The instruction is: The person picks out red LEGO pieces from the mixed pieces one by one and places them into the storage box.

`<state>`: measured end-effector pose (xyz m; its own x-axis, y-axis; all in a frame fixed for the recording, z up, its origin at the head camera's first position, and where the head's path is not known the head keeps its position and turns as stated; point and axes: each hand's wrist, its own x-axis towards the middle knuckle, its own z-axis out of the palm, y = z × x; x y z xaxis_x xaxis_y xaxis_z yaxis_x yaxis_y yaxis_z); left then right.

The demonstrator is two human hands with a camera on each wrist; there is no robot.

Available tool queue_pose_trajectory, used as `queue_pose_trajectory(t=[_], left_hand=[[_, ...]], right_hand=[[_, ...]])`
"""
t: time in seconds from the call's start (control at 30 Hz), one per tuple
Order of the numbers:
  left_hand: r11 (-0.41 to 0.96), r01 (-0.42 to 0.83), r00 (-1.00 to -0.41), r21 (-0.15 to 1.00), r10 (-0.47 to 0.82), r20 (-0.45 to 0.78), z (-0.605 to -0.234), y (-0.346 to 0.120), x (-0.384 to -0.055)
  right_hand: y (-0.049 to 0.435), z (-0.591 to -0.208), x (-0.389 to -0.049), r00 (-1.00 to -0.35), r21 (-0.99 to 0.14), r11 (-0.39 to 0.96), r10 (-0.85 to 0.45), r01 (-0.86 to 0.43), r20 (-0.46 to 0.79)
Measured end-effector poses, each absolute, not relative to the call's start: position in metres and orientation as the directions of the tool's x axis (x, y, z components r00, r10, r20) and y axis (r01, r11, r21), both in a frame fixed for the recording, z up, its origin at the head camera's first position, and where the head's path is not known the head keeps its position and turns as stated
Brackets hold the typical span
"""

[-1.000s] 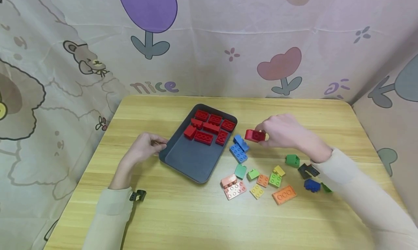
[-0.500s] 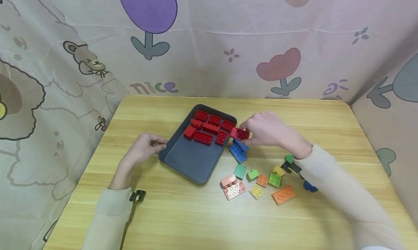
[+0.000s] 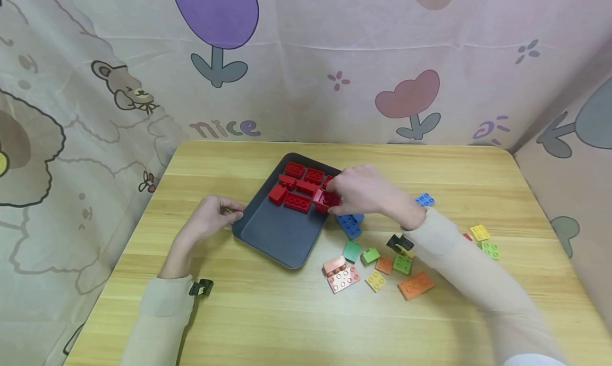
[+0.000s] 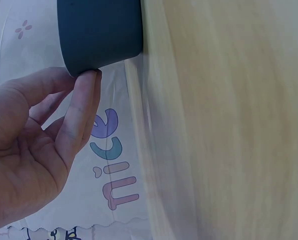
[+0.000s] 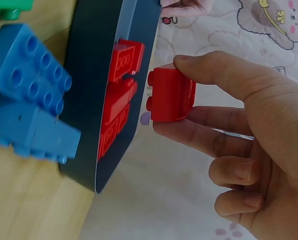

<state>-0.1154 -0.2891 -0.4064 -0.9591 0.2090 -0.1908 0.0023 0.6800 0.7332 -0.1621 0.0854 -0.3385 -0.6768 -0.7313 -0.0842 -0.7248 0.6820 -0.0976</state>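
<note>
My right hand pinches a red toy building brick between thumb and fingers, with its studs facing left in the right wrist view. In the head view it holds this brick above the right rim of a dark grey tray. Several red bricks lie inside the tray toward its far end; my right hand partly covers those on the right. At the tray's near-left corner, my left hand pinches the rim between thumb and fingers, plainer in the left wrist view, where the tray's outer wall shows.
Two blue bricks lie close to the tray's right side. Green, yellow, orange and pink bricks are scattered right of the tray on the wooden table. More bricks lie beyond my right sleeve. A patterned cloth hangs behind.
My right hand has moved left with the red brick, from beside the tray to over its right rim. My left hand and the tray stay in place.
</note>
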Motion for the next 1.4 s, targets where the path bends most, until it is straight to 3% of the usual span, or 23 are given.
queue_pose_trajectory(t=[0.8, 1.4], left_hand=[[0.687, -0.001, -0.958, 0.726, 0.208, -0.199, -0.408, -0.291, -0.116], [0.688, -0.007, -0.957, 0.726, 0.206, -0.204, -0.408, -0.291, -0.117]], right_hand=[[0.026, -0.359, -0.173, -0.644, -0.110, 0.651, -0.759, -0.751, -0.099], [-0.019, -0.377, -0.173, -0.600, -0.027, 0.610, -0.785, -0.792, -0.153]])
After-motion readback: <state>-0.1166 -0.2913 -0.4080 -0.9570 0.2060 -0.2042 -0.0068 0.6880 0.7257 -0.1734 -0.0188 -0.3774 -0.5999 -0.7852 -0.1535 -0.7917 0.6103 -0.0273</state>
